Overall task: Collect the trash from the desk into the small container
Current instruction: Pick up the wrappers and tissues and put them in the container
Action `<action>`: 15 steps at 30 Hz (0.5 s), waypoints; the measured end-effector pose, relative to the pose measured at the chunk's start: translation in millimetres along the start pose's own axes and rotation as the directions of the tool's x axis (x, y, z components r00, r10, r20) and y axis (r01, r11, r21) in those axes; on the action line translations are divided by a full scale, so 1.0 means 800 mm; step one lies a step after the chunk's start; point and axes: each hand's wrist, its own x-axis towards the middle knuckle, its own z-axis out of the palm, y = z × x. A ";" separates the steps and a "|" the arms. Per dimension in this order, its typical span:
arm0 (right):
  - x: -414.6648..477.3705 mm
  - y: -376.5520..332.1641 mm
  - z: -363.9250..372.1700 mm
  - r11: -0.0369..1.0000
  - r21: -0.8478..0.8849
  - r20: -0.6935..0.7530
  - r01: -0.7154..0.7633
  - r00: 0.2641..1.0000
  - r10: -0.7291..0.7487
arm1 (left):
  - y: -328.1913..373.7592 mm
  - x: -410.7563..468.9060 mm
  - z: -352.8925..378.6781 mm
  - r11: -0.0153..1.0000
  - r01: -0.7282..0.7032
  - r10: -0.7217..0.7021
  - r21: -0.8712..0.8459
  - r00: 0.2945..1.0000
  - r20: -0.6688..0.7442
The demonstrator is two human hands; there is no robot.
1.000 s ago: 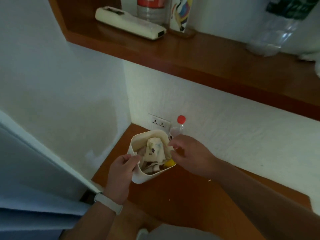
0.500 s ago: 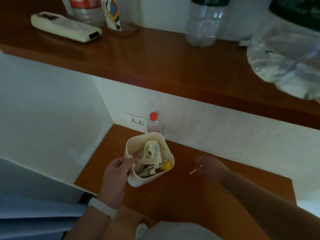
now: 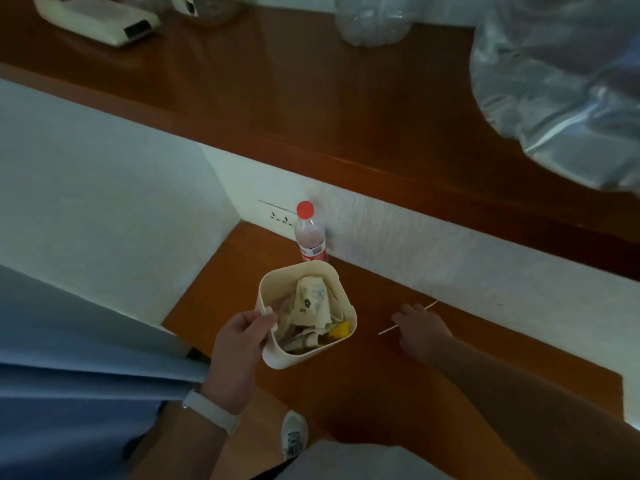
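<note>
At centre frame, the thin stick (image 3: 408,318) should be pinched flat by the spread right hand (image 3: 420,329) (container (image 3: 304,355) gripped at its rim by left hand (image 3: 239,344)).

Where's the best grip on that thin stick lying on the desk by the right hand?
Probably mid-length, pinched from above with the fingertips. The thin stick lies flat on the desk, slanting from near-left to far-right, and the right hand already covers its middle. It is too slim to get under from the side; a pinch across its width suits.
</note>
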 end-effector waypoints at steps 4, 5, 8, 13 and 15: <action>0.002 0.006 0.010 1.000 0.006 0.002 -0.017 1.000 0.017 | -0.006 -0.012 0.006 1.000 -0.002 0.002 0.000 0.999 -0.040; 0.001 0.006 0.011 0.999 0.014 0.015 -0.033 0.999 0.032 | -0.007 -0.015 0.007 1.000 -0.001 0.001 0.000 0.999 -0.046; -0.001 0.006 0.014 0.997 0.031 0.057 -0.065 0.996 0.063 | -0.011 -0.025 0.009 1.000 0.004 -0.005 -0.017 0.998 -0.060; -0.007 0.008 0.022 0.998 0.049 0.048 -0.035 0.998 0.033 | -0.013 -0.041 0.012 0.999 0.001 -0.003 -0.036 0.997 -0.078; -0.011 0.010 0.025 0.998 0.061 0.051 -0.017 0.999 0.014 | -0.015 -0.047 0.014 0.999 -0.007 0.004 -0.041 0.997 -0.079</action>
